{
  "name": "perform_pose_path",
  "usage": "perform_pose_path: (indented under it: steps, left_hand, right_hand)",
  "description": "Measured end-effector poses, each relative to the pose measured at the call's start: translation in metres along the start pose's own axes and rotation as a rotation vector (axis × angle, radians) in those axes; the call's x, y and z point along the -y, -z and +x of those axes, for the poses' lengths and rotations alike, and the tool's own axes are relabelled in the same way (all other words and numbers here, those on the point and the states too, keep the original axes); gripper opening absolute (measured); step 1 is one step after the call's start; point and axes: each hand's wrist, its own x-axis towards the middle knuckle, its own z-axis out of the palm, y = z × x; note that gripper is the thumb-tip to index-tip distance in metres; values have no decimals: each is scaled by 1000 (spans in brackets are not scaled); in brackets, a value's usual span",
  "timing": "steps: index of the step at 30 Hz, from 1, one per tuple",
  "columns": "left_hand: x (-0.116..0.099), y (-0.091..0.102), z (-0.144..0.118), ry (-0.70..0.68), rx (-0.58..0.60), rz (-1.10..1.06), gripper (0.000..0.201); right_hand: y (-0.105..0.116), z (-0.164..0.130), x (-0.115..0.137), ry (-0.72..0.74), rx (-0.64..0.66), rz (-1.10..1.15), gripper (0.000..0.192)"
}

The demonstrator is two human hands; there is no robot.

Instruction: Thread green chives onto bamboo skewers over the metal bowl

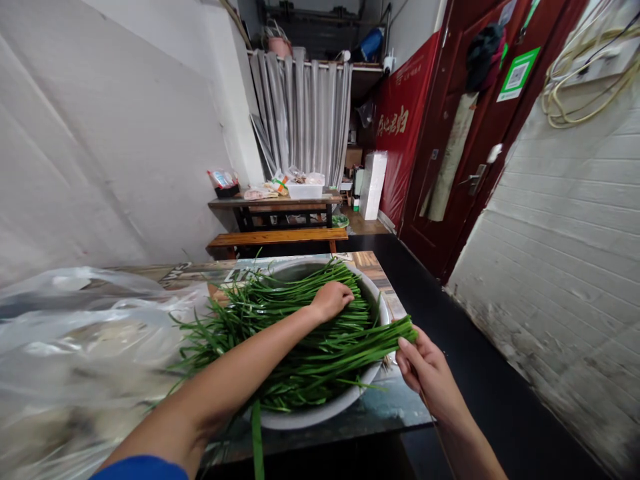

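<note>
Left hand [333, 301]: curled over greens [280, 301] | right hand [427, 365]: pinching bunch [373, 343] end

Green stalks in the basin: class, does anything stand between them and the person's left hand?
Nothing visible does: the left hand is right at the green stalks, above the basin. The plastic bag lies off to the left.

White brick wall [565, 213], dark red door [481, 133], red banner [403, 133], grey curtain [305, 113], wooden bench [280, 237]
</note>
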Motion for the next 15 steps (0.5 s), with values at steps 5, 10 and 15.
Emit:
perform_pose_path:
  steps: [5, 10, 15]
  left_hand:
    - [4, -9, 12, -57, 51, 36, 10]
    - [2, -9, 12, -70, 62, 41, 10]
    - [-10, 9, 9, -42, -59, -33, 22]
  right_hand:
    - [-1, 2, 0, -6, -15, 5, 24]
    - [-2, 4, -1, -7, -1, 11, 23]
    - [0, 12, 1, -10, 39, 1, 23]
